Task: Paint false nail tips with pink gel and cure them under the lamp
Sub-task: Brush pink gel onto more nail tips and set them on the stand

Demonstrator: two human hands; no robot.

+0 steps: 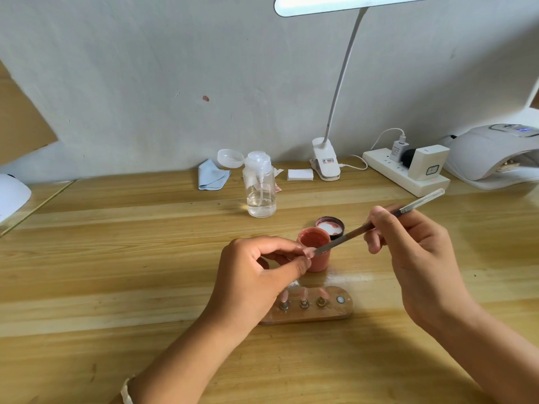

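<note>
My left hand point(256, 272) pinches a small nail tip point(307, 252) between thumb and fingers, just in front of an open pot of pink gel point(316, 252). My right hand point(408, 246) grips a thin metal-handled brush point(379, 223), and the brush's end touches the nail tip. The pot's lid point(331, 227) lies upturned behind the pot. In front of my hands sits a wooden nail holder point(309, 306) with three pink tips standing on pegs; its left end is hidden by my left hand. The white curing lamp point(493, 154) stands at the far right.
A clear pump bottle point(260, 186), blue cloth point(211, 174) and white pads point(300, 174) stand near the wall. A clip-on desk lamp point(326, 161) and a power strip point(405, 173) with plugs are at the back right. Another white device point(11, 196) sits at the left edge.
</note>
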